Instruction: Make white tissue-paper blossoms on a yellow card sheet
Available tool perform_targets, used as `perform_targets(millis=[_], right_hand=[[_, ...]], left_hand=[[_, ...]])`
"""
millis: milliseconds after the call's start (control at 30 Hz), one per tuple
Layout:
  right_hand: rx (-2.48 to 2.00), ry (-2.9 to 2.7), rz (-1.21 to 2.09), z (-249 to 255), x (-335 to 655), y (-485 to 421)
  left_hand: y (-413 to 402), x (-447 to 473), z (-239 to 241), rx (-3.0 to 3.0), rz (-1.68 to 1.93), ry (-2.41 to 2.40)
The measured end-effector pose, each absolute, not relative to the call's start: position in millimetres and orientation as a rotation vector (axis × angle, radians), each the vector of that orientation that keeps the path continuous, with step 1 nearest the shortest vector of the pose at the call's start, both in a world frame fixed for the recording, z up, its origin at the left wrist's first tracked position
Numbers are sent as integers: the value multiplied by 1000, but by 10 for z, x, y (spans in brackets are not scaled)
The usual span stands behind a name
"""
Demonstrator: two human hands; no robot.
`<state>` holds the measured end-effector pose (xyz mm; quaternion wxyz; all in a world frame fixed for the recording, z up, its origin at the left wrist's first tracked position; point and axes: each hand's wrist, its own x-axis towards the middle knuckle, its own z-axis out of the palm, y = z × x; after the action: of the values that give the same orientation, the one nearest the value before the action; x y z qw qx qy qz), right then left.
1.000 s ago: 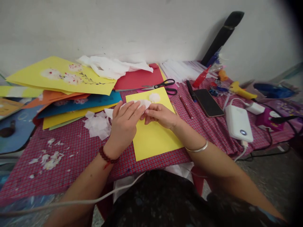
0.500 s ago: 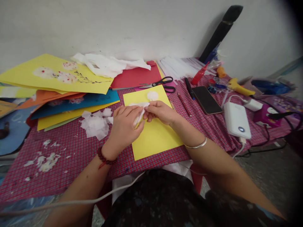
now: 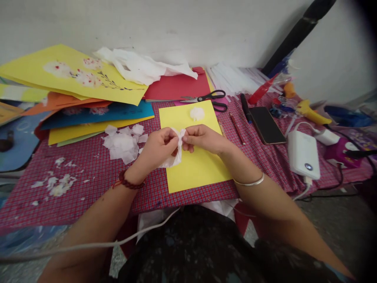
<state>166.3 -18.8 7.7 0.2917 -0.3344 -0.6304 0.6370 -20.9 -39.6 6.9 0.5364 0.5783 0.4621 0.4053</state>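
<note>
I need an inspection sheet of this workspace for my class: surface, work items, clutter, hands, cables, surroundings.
Surface: checked red cloth, wrinkled toward the right.
Work items: white tissue held above a yellow sheet bearing a round white patch; tissue pile to the left.
Clutter: white scraps at left; scissors behind the sheet; red pencil and phone to its right.
Hands: left hand and right hand both pinch the tissue.
Cables: charging cable at the power bank; long white cable in the foreground.
Surroundings: pale wall behind.
</note>
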Motion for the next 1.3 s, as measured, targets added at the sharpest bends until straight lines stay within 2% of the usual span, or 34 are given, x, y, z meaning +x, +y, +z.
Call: perform_targets(millis=[333,567,767,1000,1300], right_hand=[[-924,-1710,1618,123,1706,-166],[-927,-1949,1362,131,1676,-232],[-800,-2022,1423,155,1681,-230],[-845,-1996,1455,148,1710,-215],[-910,-2154,1148,164,1658,-263]], left_hand=[[-391,-182,150,1222,1022,1125],[-421,-153,198,1203,875,1072],[-415,-221,229,1328,706,1063],[-393,-236,236,1383,898,1090],[-411,-205,195,1343,811,1079]])
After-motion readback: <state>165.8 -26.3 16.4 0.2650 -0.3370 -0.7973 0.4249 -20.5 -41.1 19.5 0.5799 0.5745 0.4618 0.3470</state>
